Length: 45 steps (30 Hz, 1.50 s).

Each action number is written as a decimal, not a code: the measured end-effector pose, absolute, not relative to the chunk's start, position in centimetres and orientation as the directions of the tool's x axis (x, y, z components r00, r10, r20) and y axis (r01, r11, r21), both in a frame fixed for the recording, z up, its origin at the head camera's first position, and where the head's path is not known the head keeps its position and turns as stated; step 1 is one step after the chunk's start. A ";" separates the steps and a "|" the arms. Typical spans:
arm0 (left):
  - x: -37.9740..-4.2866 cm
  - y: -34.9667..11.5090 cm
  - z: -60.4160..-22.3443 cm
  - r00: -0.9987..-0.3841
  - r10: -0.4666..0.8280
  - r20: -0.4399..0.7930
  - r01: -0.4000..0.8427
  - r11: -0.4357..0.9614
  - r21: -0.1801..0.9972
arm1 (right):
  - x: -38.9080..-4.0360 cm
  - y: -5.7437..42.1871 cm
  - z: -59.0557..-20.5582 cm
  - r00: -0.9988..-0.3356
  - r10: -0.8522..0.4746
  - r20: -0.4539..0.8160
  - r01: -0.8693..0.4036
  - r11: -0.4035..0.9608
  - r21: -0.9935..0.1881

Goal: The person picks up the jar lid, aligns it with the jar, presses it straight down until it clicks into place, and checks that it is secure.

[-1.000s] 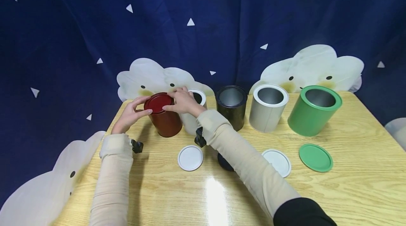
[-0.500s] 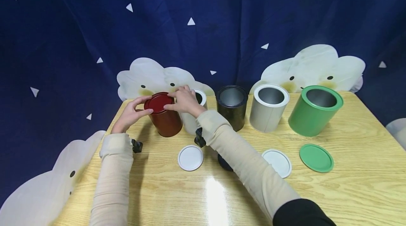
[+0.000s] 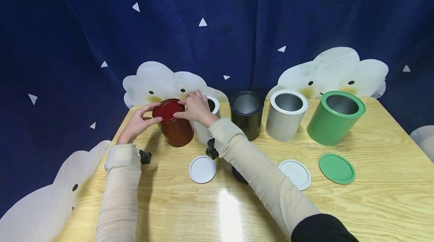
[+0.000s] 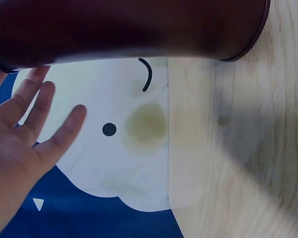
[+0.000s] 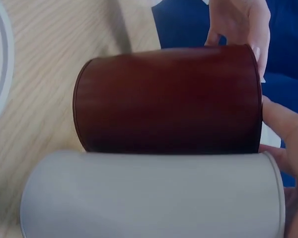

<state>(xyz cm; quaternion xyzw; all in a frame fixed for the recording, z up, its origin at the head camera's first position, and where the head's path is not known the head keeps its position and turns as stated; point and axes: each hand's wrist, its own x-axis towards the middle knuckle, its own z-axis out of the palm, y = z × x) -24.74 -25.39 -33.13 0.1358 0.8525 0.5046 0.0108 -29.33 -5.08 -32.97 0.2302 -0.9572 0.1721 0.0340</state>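
A dark red can (image 3: 177,133) stands upright at the left end of a row of cans, its red lid (image 3: 167,111) lying within the rim. My left hand (image 3: 138,121) reaches the lid's left edge, thumb and forefinger spread apart along the rim. In the left wrist view its other fingers (image 4: 63,130) extend loosely below the can. From the right, my right hand (image 3: 196,108) touches the lid, its thumb on the near side and forefinger on the far side. Partly hidden behind that hand, a white can (image 3: 202,132) stands right beside the red one.
Rightward stand a black can (image 3: 249,121), a white can (image 3: 281,123) and a green can (image 3: 329,130), all lidless. In front lie a white lid (image 3: 202,169), a black lid (image 3: 238,175) mostly under my right sleeve, another white lid (image 3: 296,174) and a green lid (image 3: 337,168).
The head view has shifted very slightly. Both hands keep the same places at the red can's lid, and the cans and lids have not moved.
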 end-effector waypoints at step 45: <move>-21.9 -24.3 -31.3 -0.892 0.158 0.423 0.437 0.536 0.722 | -26.5 -2.5 -31.4 -0.876 -0.368 0.311 -0.482 0.691 -0.538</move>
